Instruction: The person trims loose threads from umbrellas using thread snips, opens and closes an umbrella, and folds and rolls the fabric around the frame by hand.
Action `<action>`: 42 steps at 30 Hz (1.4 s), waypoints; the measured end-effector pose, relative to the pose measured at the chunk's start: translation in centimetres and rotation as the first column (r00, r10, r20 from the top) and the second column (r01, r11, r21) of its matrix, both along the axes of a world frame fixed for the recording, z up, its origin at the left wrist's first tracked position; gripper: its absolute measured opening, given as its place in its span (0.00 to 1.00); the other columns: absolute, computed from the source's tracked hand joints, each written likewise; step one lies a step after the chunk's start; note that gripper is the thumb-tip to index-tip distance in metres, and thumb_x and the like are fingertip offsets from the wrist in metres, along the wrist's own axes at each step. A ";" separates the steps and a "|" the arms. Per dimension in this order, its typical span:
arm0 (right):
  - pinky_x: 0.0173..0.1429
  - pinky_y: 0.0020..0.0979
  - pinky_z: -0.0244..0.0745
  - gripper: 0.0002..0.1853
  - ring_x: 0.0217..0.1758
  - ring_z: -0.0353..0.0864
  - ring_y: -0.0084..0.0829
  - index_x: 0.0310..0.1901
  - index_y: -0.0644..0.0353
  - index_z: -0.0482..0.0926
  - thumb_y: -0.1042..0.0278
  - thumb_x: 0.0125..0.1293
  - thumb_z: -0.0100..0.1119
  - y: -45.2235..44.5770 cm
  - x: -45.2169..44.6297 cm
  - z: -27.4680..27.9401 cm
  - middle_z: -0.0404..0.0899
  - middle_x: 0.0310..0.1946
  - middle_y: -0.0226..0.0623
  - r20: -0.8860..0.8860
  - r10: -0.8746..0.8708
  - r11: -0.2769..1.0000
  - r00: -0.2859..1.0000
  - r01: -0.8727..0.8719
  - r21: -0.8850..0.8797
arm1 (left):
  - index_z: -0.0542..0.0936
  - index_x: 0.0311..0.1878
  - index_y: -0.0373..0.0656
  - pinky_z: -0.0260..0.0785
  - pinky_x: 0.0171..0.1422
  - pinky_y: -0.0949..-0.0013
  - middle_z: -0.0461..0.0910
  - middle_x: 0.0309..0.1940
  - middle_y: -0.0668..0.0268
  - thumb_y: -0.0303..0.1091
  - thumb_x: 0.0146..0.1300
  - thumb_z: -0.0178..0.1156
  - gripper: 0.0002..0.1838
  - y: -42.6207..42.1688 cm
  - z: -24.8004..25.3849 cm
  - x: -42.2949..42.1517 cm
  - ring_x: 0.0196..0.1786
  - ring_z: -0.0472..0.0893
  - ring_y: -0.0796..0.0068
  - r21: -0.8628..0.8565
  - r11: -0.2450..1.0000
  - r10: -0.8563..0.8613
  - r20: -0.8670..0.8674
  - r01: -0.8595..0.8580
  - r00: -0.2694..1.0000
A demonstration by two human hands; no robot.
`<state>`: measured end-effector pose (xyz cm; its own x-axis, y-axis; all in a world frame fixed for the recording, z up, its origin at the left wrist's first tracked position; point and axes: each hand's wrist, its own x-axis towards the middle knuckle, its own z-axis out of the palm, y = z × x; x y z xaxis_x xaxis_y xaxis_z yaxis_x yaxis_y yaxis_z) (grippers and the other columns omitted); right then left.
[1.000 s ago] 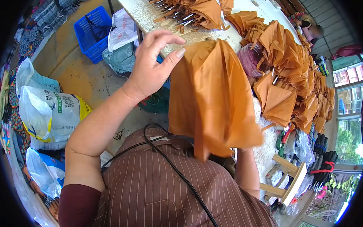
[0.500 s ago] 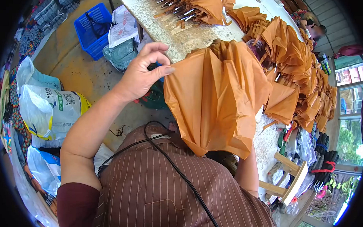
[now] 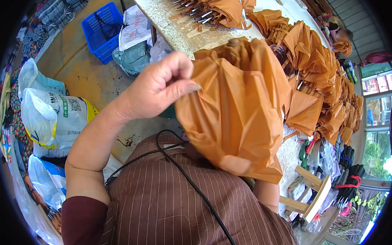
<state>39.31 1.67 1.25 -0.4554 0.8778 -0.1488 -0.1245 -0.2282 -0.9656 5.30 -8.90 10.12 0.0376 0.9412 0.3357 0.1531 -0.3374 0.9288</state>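
Note:
An orange-brown umbrella (image 3: 237, 111), its canopy loose and hanging in folds, is in front of my chest. My left hand (image 3: 162, 84) is at the canopy's left edge, fingers curled and thumb against the cloth, seemingly pinching it. My right forearm (image 3: 267, 194) reaches up under the canopy from the lower right. The cloth covers my right hand, so its fingers and grip are hidden. The umbrella's shaft and handle do not show either.
Many similar umbrellas (image 3: 310, 53) are heaped along the worktable (image 3: 173, 35), others with shafts showing at its far end. A blue basket (image 3: 102, 33) and plastic bags (image 3: 60, 113) stand on the left floor. A wooden stool (image 3: 310, 191) is right. A black cable (image 3: 193, 187) crosses my apron.
My left hand has moved slightly right and its fingers have curled in. The canopy's left side has folded inward, and its lower edge has shifted a little to the right.

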 end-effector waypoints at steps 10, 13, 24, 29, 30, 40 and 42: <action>0.64 0.37 0.65 0.27 0.63 0.67 0.33 0.61 0.60 0.66 0.58 0.63 0.57 -0.2 0.0 -0.1 0.65 0.63 0.39 0.010 0.010 1.000 1.000 -0.010 0.001 | 0.68 0.60 0.43 0.64 0.40 0.77 0.69 0.35 0.73 0.40 0.63 0.59 0.24 0.8 -1.2 1.0 0.35 0.68 0.84 0.078 0.985 0.169 -0.327 -0.152 0.930; 0.64 0.37 0.65 0.27 0.63 0.67 0.33 0.61 0.60 0.66 0.58 0.63 0.57 -0.3 0.0 -0.1 0.65 0.63 0.39 0.011 0.014 1.000 1.000 -0.014 0.003 | 0.75 0.48 0.42 0.65 0.37 0.77 0.72 0.32 0.71 0.38 0.60 0.62 0.16 0.5 -3.0 1.2 0.34 0.69 0.84 -0.056 0.990 0.109 -0.256 -0.127 0.961; 0.63 0.37 0.66 0.26 0.63 0.67 0.33 0.61 0.60 0.67 0.58 0.63 0.57 -0.1 0.0 0.0 0.66 0.62 0.39 -0.002 0.023 1.000 1.000 -0.023 -0.003 | 0.74 0.53 0.44 0.66 0.50 0.66 0.75 0.39 0.62 0.52 0.64 0.53 0.23 1.4 -1.1 0.4 0.43 0.75 0.68 -0.220 0.964 0.070 -0.330 -0.149 0.941; 0.63 0.37 0.66 0.26 0.63 0.68 0.33 0.61 0.60 0.67 0.59 0.64 0.57 -0.5 0.0 -0.3 0.67 0.62 0.39 0.003 0.029 0.999 1.000 -0.029 -0.013 | 0.77 0.52 0.47 0.53 0.61 0.51 0.72 0.42 0.54 0.65 0.58 0.52 0.32 1.5 -1.7 2.7 0.49 0.72 0.55 -0.270 0.952 -0.039 -0.573 -0.143 0.818; 0.63 0.37 0.66 0.26 0.63 0.68 0.33 0.61 0.60 0.68 0.59 0.64 0.57 -0.7 0.1 -0.3 0.67 0.62 0.39 0.004 0.026 1.000 1.000 -0.025 -0.013 | 0.77 0.51 0.46 0.55 0.60 0.53 0.72 0.41 0.55 0.63 0.58 0.54 0.30 1.5 -2.2 2.9 0.48 0.72 0.57 -0.203 0.968 0.010 -0.558 -0.149 0.830; 0.63 0.37 0.66 0.25 0.62 0.68 0.33 0.60 0.60 0.68 0.59 0.64 0.57 -0.4 0.1 -0.6 0.67 0.61 0.39 -0.001 0.023 1.000 1.000 -0.023 -0.020 | 0.76 0.39 0.40 0.66 0.51 0.75 0.74 0.38 0.71 0.32 0.60 0.62 0.08 2.2 -4.3 2.1 0.42 0.72 0.81 -0.183 0.979 0.122 0.145 -0.095 0.982; 0.63 0.37 0.66 0.25 0.62 0.68 0.33 0.60 0.60 0.68 0.59 0.64 0.57 -0.3 0.2 -0.6 0.68 0.61 0.39 -0.007 0.016 1.000 1.000 -0.017 -0.020 | 0.75 0.44 0.40 0.66 0.53 0.76 0.74 0.42 0.73 0.33 0.63 0.60 0.10 2.2 -3.5 1.6 0.45 0.72 0.83 -0.251 0.968 0.102 0.326 -0.018 0.940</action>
